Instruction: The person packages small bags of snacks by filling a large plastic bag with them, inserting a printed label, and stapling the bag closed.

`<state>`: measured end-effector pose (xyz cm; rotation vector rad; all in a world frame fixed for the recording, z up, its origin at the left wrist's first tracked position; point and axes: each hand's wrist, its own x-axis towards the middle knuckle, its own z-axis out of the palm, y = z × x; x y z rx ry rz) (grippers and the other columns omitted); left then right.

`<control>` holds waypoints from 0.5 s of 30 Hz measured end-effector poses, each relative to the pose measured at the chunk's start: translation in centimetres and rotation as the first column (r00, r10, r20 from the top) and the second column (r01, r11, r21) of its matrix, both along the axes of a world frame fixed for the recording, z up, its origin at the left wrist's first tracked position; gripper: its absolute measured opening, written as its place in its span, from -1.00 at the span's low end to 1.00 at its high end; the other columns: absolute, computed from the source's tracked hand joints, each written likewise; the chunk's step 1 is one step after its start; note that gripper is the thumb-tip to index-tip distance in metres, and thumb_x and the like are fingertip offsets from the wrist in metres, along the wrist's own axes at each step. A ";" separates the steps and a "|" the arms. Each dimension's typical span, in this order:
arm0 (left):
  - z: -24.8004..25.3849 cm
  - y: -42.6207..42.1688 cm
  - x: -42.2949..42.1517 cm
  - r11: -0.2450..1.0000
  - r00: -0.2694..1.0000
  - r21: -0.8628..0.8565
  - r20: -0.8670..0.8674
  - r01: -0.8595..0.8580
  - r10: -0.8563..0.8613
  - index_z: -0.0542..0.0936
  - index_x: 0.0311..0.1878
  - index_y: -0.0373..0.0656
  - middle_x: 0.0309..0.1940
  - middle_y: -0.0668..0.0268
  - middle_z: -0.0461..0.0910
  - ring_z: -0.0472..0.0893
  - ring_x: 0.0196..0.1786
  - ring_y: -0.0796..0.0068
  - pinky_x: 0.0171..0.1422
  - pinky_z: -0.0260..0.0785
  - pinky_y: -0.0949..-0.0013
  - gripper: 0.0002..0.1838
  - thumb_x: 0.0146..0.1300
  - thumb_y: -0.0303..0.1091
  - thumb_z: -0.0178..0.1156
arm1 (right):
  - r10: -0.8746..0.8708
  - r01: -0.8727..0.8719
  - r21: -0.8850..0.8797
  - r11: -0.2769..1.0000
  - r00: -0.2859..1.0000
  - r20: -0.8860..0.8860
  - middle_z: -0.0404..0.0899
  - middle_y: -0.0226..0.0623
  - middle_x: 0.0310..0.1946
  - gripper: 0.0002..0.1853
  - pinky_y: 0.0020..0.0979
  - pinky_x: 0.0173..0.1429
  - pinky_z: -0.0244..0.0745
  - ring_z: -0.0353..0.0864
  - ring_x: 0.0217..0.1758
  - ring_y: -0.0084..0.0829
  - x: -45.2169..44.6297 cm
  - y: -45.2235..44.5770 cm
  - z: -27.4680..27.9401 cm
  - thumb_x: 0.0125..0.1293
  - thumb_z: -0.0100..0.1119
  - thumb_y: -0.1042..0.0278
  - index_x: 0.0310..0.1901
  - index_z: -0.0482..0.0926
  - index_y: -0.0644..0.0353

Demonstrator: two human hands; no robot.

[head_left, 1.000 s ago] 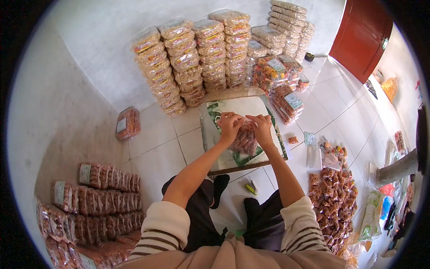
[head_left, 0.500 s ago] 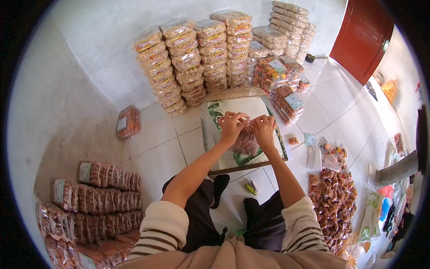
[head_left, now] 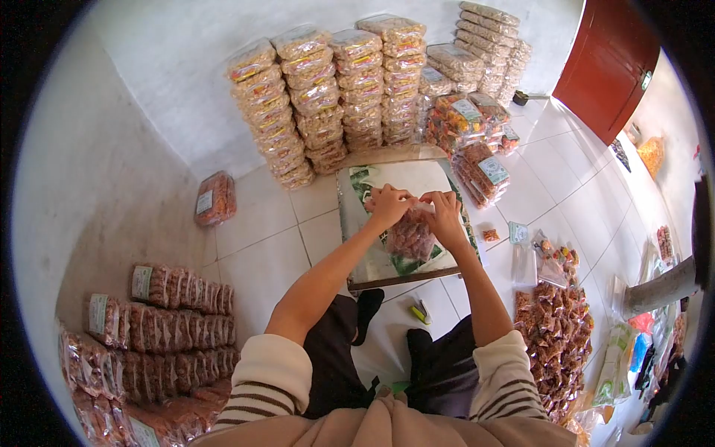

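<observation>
A clear plastic bag of reddish-brown snacks (head_left: 411, 237) lies on a low table (head_left: 357, 262) with a white and green leaf-patterned top. My left hand (head_left: 389, 205) pinches the upper left of the bag's top edge. At the upper right of that edge, my right hand (head_left: 444, 214) has its fingers closed on the plastic. Both hands are close together at the far end of the bag, and its filled part rests toward me. My fingers partly cover the bag's mouth, so I cannot tell whether it is sealed.
Tall stacks of packed bags (head_left: 313, 100) stand behind the table. Rows of brown packs (head_left: 160, 328) lie at left, and a heap of small brown packets (head_left: 551, 335) at right. A yellow-green cutter (head_left: 420, 311) lies on the floor between my feet. A red door (head_left: 611, 67) is far right.
My hands have shifted slightly over the bag's top edge, and more of its filled part shows. The whole view has moved a little.
</observation>
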<state>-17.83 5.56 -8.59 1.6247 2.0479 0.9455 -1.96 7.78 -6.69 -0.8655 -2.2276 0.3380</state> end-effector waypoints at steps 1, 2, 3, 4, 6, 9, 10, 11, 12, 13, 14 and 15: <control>-0.2 0.2 -0.1 0.996 0.999 -0.089 0.014 -0.029 0.031 0.66 -0.32 0.10 -0.12 0.26 0.34 0.13 0.01 0.10 0.06 -0.10 -0.05 -0.66 -0.04 0.10 0.18 | 0.018 -0.020 0.028 0.999 0.999 0.046 0.42 -0.36 -0.25 -0.74 -0.22 0.04 0.07 0.26 -0.08 -0.26 0.3 -0.1 0.4 0.03 0.16 0.35 -0.19 0.47 0.08; -0.4 0.3 -0.1 0.996 0.999 -0.088 0.015 -0.029 0.030 0.66 -0.32 0.10 -0.12 0.26 0.34 0.13 0.01 0.10 0.06 -0.10 -0.05 -0.66 -0.04 0.10 0.18 | 0.034 -0.040 0.057 0.998 0.995 0.093 0.42 -0.36 -0.25 -0.73 -0.24 0.05 0.08 0.27 -0.07 -0.27 0.5 -0.2 0.7 0.01 0.19 0.35 -0.19 0.48 0.08; 0.2 0.1 0.1 0.983 0.998 -0.173 0.032 -0.055 0.062 0.66 -0.30 0.11 -0.05 0.28 0.28 0.11 0.03 0.11 0.07 -0.09 -0.05 -0.64 -0.04 0.12 0.17 | 0.033 -0.038 0.058 0.998 0.995 0.094 0.42 -0.36 -0.25 -0.73 -0.24 0.05 0.08 0.27 -0.07 -0.27 0.6 -0.3 0.8 0.01 0.19 0.35 -0.19 0.48 0.08; 0.7 -0.1 0.3 0.963 0.995 -0.259 0.045 -0.079 0.094 0.66 -0.29 0.12 0.02 0.30 0.23 0.08 0.05 0.13 0.08 -0.09 -0.04 -0.62 -0.05 0.15 0.17 | 0.041 -0.049 0.121 0.991 0.997 0.067 0.41 -0.35 -0.26 -0.72 -0.23 0.06 0.09 0.26 -0.06 -0.28 0.6 -0.4 0.9 -0.02 0.20 0.35 -0.20 0.50 0.08; 1.6 -0.3 0.4 0.951 0.993 -0.300 0.065 -0.072 0.096 0.66 -0.27 0.12 0.03 0.29 0.22 0.07 0.07 0.12 0.09 -0.09 -0.05 -0.62 -0.04 0.14 0.16 | 0.050 -0.057 0.183 0.981 0.998 0.040 0.41 -0.34 -0.26 -0.71 -0.22 0.06 0.11 0.26 -0.04 -0.29 0.6 -0.6 0.9 -0.05 0.22 0.36 -0.21 0.52 0.09; 1.3 0.0 0.0 0.939 0.991 -0.337 0.084 -0.067 0.101 0.65 -0.23 0.12 0.05 0.29 0.21 0.05 0.10 0.11 0.10 -0.12 -0.06 -0.60 -0.03 0.14 0.16 | 0.031 -0.042 0.217 0.975 0.998 0.050 0.41 -0.32 -0.26 -0.72 -0.24 0.01 0.17 0.28 -0.05 -0.28 0.7 -0.6 0.5 -0.07 0.24 0.38 -0.23 0.54 0.10; 0.5 0.4 -0.3 0.940 0.991 -0.335 0.087 -0.068 0.102 0.65 -0.22 0.11 0.05 0.29 0.22 0.04 0.12 0.11 0.11 -0.14 -0.07 -0.58 -0.05 0.15 0.17 | 0.088 -0.084 0.143 0.986 0.996 -0.018 0.41 -0.30 -0.26 -0.73 -0.27 -0.01 0.19 0.29 -0.06 -0.26 0.6 -0.2 -0.2 -0.06 0.23 0.39 -0.24 0.54 0.11; -0.3 0.7 -0.7 0.940 0.991 -0.334 0.085 -0.067 0.101 0.65 -0.22 0.11 0.05 0.29 0.22 0.04 0.12 0.11 0.11 -0.14 -0.07 -0.58 -0.05 0.15 0.17 | 0.138 -0.132 0.071 0.989 0.986 -0.089 0.41 -0.29 -0.26 -0.74 -0.30 -0.02 0.22 0.30 -0.08 -0.24 0.6 0.1 -0.9 -0.05 0.23 0.41 -0.24 0.54 0.12; -0.6 0.7 -1.1 0.967 0.996 -0.253 0.084 0.010 0.012 0.64 -0.23 0.09 -0.01 0.29 0.28 0.09 0.11 0.14 0.10 -0.13 -0.06 -0.61 -0.02 0.13 0.16 | 0.138 -0.131 0.071 0.989 0.986 -0.091 0.41 -0.29 -0.26 -0.74 -0.30 -0.02 0.22 0.30 -0.08 -0.24 0.7 0.5 -1.6 -0.05 0.23 0.41 -0.24 0.54 0.12; -0.9 0.8 -1.4 0.981 0.994 -0.171 0.076 0.089 -0.077 0.64 -0.25 0.07 -0.07 0.29 0.34 0.14 0.09 0.18 0.09 -0.13 -0.05 -0.63 0.01 0.10 0.16 | 0.110 -0.125 -0.086 0.988 0.981 -0.160 0.40 -0.27 -0.28 -0.78 -0.31 -0.07 0.23 0.30 -0.12 -0.22 0.9 0.9 -2.2 -0.02 0.21 0.41 -0.27 0.54 0.14; -1.4 0.9 -1.5 0.981 0.994 -0.171 0.074 0.088 -0.076 0.64 -0.25 0.07 -0.07 0.29 0.34 0.14 0.09 0.18 0.09 -0.13 -0.05 -0.63 0.01 0.10 0.16 | 0.073 -0.127 -0.241 0.962 0.972 -0.222 0.40 -0.25 -0.30 -0.82 -0.32 -0.11 0.24 0.31 -0.16 -0.21 1.1 1.2 -2.8 0.00 0.20 0.41 -0.29 0.53 0.15; -0.8 0.3 -1.2 0.989 0.989 -0.002 -0.026 0.147 -0.147 0.62 -0.28 0.08 -0.16 0.33 0.39 0.22 0.01 0.21 0.08 -0.08 0.01 -0.69 0.06 0.06 0.12 | 0.074 -0.128 -0.241 0.962 0.972 -0.222 0.40 -0.25 -0.30 -0.82 -0.32 -0.11 0.24 0.31 -0.16 -0.21 1.0 1.3 -2.8 0.00 0.20 0.41 -0.29 0.53 0.15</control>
